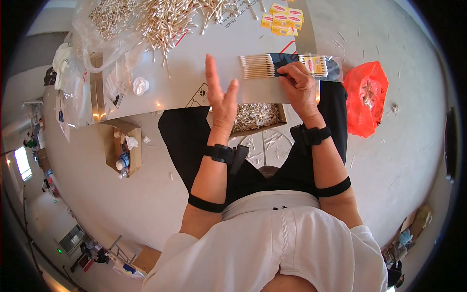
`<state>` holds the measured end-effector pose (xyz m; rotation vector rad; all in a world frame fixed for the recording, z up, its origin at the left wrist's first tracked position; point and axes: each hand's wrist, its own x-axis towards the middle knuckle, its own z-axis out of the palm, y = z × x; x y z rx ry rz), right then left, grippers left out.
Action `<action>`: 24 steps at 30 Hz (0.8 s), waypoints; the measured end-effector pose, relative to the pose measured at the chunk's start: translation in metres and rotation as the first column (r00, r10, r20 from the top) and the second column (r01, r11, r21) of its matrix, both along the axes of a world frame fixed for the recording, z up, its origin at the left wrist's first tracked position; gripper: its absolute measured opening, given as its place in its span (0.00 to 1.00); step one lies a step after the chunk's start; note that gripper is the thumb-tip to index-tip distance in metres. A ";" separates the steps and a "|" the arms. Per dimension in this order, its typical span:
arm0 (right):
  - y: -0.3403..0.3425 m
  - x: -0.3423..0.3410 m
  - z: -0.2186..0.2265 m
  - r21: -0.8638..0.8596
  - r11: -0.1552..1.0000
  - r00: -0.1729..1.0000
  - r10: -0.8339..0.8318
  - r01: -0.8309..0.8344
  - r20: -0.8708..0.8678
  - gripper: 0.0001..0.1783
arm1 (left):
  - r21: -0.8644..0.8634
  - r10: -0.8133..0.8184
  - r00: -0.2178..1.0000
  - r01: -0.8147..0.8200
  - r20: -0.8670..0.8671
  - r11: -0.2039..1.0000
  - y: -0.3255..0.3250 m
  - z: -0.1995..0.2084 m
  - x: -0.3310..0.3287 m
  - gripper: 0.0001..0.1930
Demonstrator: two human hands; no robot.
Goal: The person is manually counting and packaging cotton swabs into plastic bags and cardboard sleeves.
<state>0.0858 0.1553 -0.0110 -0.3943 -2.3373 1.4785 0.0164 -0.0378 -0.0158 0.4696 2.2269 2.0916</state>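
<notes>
Above the table's front edge, my left hand (223,100) is raised with its fingers stretched and the thumb apart, holding nothing. My right hand (300,90) has its fingers bent and pressed together over a dark flat strip (282,60); whatever lies between the fingertips is hidden. Just left of that strip is a neat row of cotton swabs (258,66), laid side by side. To its right, a clear plastic bag (332,67) holds more swabs and a yellow label card (313,65), close to my right fingers.
Loose cotton swabs (168,22) are heaped at the far left, beside a clear plastic bag (87,46). Yellow cards (281,20) lie at the back. A small white tub (140,86) sits left. Below are a swab-filled box (282,114), a red bag (355,114) and a cardboard box (111,146).
</notes>
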 end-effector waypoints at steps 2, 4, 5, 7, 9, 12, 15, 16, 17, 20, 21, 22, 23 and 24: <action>0.000 0.000 -0.001 0.005 1.000 1.000 0.001 -0.001 -0.003 0.10 | -0.437 -0.111 0.967 0.000 -0.228 0.899 0.001 0.000 0.003 0.44; 0.002 0.001 -0.003 0.045 0.999 1.000 0.000 0.000 0.010 0.10 | -0.607 -0.182 0.945 -0.021 -0.270 0.794 0.009 0.006 0.007 0.46; 0.002 0.001 -0.005 0.045 0.999 1.000 -0.003 0.002 0.012 0.10 | -0.750 -0.259 0.919 -0.058 -0.298 0.659 0.013 0.008 0.008 0.48; 0.000 0.001 -0.007 0.075 0.997 1.000 -0.005 0.006 -0.014 0.10 | -0.796 -0.298 0.908 -0.061 -0.295 0.602 0.019 0.009 0.008 0.50; 0.000 0.001 -0.006 0.062 0.998 1.000 -0.004 0.005 -0.010 0.10 | -0.851 -0.381 0.877 -0.057 -0.292 0.521 0.025 0.009 0.006 0.52; -0.002 0.001 -0.004 0.065 0.998 1.000 -0.007 0.008 -0.011 0.10 | -0.889 -0.446 0.858 -0.025 -0.254 0.458 0.029 0.005 0.004 0.52; -0.002 -0.001 -0.005 0.097 0.995 1.000 -0.011 0.013 -0.020 0.10 | -0.886 -0.437 0.861 -0.034 -0.261 0.462 0.030 0.003 0.003 0.50; -0.002 -0.001 -0.006 0.112 0.994 1.000 -0.009 0.012 -0.027 0.10 | -0.886 -0.437 0.861 -0.033 -0.261 0.463 0.030 0.003 0.003 0.50; -0.002 0.000 -0.007 0.113 0.994 1.000 -0.009 0.012 -0.026 0.10 | -0.887 -0.439 0.860 -0.030 -0.258 0.462 0.030 0.003 0.003 0.50; -0.003 -0.001 -0.009 0.127 0.992 1.000 -0.007 0.009 -0.012 0.10 | -0.889 -0.441 0.860 -0.032 -0.257 0.456 0.031 0.002 0.003 0.50; -0.003 -0.001 -0.008 0.132 0.991 1.000 -0.009 0.010 -0.009 0.10 | -0.891 -0.440 0.860 -0.037 -0.259 0.452 0.031 0.002 0.003 0.50; -0.004 -0.001 -0.008 0.137 0.991 1.000 -0.010 0.011 -0.007 0.10 | -0.891 -0.440 0.860 -0.038 -0.259 0.452 0.031 0.002 0.003 0.50; -0.004 -0.001 -0.007 0.137 0.991 1.000 -0.010 0.010 -0.007 0.10 | -0.892 -0.439 0.860 -0.041 -0.261 0.451 0.031 0.002 0.003 0.50; -0.004 -0.001 -0.007 0.147 0.989 1.000 -0.006 0.007 -0.009 0.09 | -0.892 -0.438 0.859 -0.044 -0.263 0.449 0.031 0.002 0.003 0.50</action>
